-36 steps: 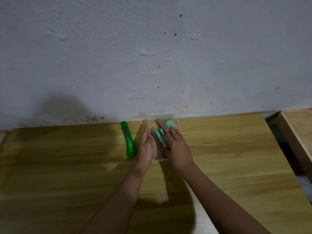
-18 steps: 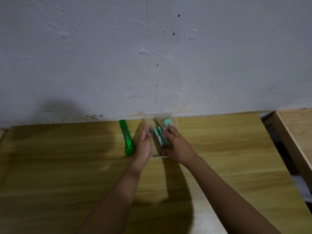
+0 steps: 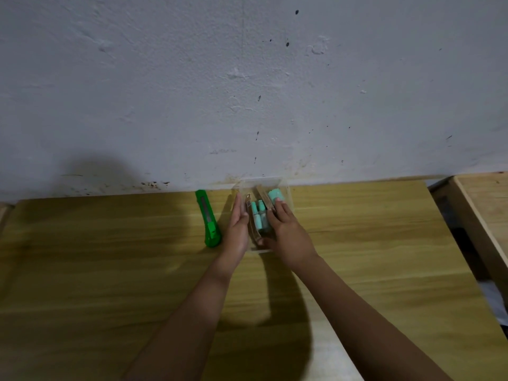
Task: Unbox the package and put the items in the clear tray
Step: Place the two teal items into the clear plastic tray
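Note:
The clear tray (image 3: pixel 286 188) stands at the back of the wooden table (image 3: pixel 110 270), against the wall. Inside it lie several mint-green items (image 3: pixel 259 217), a mint-green cylinder (image 3: pixel 275 194) and brown cardboard strips (image 3: pixel 262 198). My left hand (image 3: pixel 238 232) lies flat, fingers straight, against the tray's left wall. My right hand (image 3: pixel 288 235) reaches into the tray from the right. Its fingers rest over the items and a cardboard strip, and its thumb curls in at the tray's front. My right hand hides the contents under it.
A green utility knife (image 3: pixel 209 221) lies just left of my left hand, pointing toward the wall. A white wall (image 3: pixel 247 92) rises directly behind the tray. A second wooden table (image 3: pixel 489 213) stands at the right, across a narrow gap.
The view has tilted slightly, so everything sits a little higher in frame. My hands and the tray keep nearly the same places relative to the knife.

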### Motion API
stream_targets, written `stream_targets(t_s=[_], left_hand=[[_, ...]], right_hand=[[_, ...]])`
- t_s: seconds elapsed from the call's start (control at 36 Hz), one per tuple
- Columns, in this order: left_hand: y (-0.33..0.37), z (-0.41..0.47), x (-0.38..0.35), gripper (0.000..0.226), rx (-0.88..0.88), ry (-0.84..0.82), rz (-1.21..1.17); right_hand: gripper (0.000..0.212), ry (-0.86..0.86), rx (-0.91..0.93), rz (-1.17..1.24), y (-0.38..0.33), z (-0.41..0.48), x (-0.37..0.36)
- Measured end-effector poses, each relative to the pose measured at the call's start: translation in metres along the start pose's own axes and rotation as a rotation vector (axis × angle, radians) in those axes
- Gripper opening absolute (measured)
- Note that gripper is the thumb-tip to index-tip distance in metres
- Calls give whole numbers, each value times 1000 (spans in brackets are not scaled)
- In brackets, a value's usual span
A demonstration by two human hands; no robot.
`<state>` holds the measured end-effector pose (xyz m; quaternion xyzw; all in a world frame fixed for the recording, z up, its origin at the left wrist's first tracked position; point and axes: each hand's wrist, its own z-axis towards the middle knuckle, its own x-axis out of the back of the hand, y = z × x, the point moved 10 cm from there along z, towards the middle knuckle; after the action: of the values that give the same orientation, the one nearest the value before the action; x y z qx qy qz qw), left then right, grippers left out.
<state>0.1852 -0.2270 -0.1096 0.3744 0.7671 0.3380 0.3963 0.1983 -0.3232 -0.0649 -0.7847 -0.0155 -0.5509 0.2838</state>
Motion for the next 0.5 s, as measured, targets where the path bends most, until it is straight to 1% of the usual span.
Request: stream_targets(t_s=[0.14, 0.36, 0.44, 0.5], left_hand=[[-1, 0, 0, 56, 13, -3, -3], [3, 0, 0, 57, 23, 3, 34], [6, -4, 1, 58, 36, 4, 109], [11, -7, 0, 58, 48, -4, 222]], right_hand=[[77, 53, -58, 35, 0, 2, -2], [82, 70, -81, 95, 4, 2, 0], [85, 31, -99, 97, 2, 3, -2], [85, -17, -120, 94, 0, 3, -4]])
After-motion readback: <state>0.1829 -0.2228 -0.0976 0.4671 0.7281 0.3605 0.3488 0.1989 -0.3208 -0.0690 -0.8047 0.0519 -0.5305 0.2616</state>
